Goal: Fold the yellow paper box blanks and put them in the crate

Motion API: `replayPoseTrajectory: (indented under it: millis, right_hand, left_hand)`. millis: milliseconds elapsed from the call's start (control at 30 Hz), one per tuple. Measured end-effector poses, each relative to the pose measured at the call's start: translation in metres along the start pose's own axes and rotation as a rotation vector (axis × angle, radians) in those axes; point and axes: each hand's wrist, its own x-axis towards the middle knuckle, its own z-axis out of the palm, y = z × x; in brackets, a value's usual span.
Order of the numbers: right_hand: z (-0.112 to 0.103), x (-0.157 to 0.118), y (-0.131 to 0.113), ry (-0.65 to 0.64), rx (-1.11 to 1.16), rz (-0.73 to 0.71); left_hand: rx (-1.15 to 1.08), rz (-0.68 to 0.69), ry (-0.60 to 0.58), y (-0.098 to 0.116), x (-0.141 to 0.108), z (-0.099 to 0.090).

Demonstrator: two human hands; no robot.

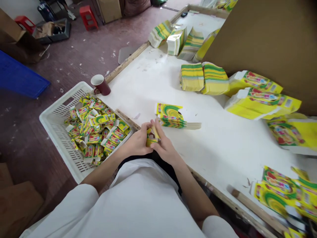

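Close to my body, at the table's near edge, both hands are closed around one small yellow-green carton (151,136). My left hand (140,140) grips its left side, with the thumb below. On the other side my right hand (162,143) holds it between thumb and fingers. Part of the carton is covered by my fingers, and a dark opening shows in it. Just beyond my hands a stack of flat printed cartons (170,115) lies on the white table (138,89). To the left, a white plastic basket (58,140) holds many small cartons like this one.
A maroon mug (101,85) stands on the table's edge by the basket. Bundles of flat cartons (192,76) lie further back, with more cartons (279,185) at the right. A large brown cardboard box (267,43) rises behind. Red stools (88,18) stand on the floor.
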Motion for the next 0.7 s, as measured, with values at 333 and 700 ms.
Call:
replayPoseTrajectory:
  millis: [333,700]
  right_hand:
    - [-0.007,-0.002,0.0,0.284,-0.146,-0.042]
    - [-0.031,-0.005,-0.01,0.136,-0.225,-0.089]
  left_hand:
    - [0.193,-0.055,0.385,0.005,-0.003,-0.011]
    - [0.02,0.007,0.384,0.005,-0.005,-0.016]
